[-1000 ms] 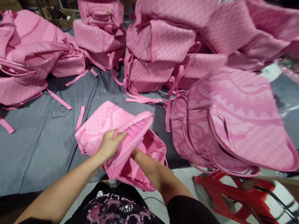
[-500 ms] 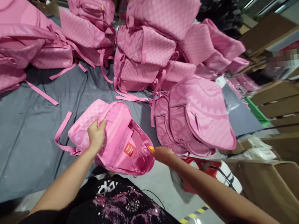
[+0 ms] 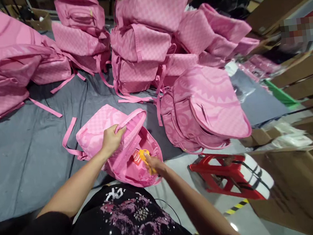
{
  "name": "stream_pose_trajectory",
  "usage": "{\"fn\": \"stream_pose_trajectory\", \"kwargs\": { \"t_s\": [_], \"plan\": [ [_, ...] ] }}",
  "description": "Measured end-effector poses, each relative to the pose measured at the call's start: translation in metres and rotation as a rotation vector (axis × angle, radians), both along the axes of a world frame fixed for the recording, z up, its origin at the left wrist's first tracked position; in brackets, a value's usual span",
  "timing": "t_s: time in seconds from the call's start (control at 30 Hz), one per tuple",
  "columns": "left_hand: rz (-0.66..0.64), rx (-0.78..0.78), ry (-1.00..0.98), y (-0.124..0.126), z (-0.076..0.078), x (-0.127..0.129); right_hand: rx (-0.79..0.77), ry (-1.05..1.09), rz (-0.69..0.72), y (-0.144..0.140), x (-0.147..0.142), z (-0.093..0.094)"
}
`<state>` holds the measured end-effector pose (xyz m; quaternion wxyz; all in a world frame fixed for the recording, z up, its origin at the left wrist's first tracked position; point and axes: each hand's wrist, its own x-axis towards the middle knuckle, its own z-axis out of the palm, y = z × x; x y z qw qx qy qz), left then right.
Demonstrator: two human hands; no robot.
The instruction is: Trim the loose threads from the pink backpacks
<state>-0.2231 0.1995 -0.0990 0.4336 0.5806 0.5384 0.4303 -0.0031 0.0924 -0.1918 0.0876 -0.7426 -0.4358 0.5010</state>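
Observation:
A pink backpack (image 3: 95,125) lies unzipped on the dark cloth in front of me, its opening towards my body. My left hand (image 3: 113,139) is closed around the edge of its lifted front panel. Inside, a red label (image 3: 136,156) shows on the pink lining. My right hand (image 3: 155,163) reaches into the opening, fingers closed on a small yellow tool (image 3: 143,154) that looks like thread snips; its blades cannot be made out. The tool partly covers the label. Close by on the right stands another pink backpack (image 3: 212,107), zipped shut.
Stacked pink backpacks (image 3: 139,44) line the far side of the grey cloth (image 3: 22,159), with more backpacks (image 3: 2,56) at the left. On the floor to the right are a red stool (image 3: 216,174) and a large cardboard box (image 3: 288,185). A person's arm shows behind the stacks.
My right hand has moved left, from the opening's right rim to inside the backpack, and more of the yellow tool shows. My left hand has shifted right, raising the panel edge.

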Motion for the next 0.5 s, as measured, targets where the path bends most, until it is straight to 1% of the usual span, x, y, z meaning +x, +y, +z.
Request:
{"fn": "stream_pose_trajectory", "kwargs": {
  "t_s": [0.07, 0.13, 0.23, 0.33, 0.5],
  "plan": [
    [-0.035, 0.026, 0.018, 0.001, 0.001, 0.004, 0.063, 0.19, -0.146, -0.002, -0.028, -0.023],
    [-0.064, 0.054, 0.042, 0.002, -0.001, 0.008, 0.147, 0.324, -0.271, -0.002, -0.052, -0.042],
    [-0.094, 0.108, 0.086, 0.004, -0.003, 0.013, 0.26, 0.47, -0.435, -0.003, -0.073, -0.062],
    [-0.117, 0.18, 0.135, 0.007, -0.002, 0.014, 0.337, 0.574, -0.535, -0.008, -0.076, -0.07],
    [-0.213, 0.312, 0.197, 0.015, 0.009, 0.015, 0.362, 0.649, -0.579, -0.017, -0.067, -0.071]
  ]
}}
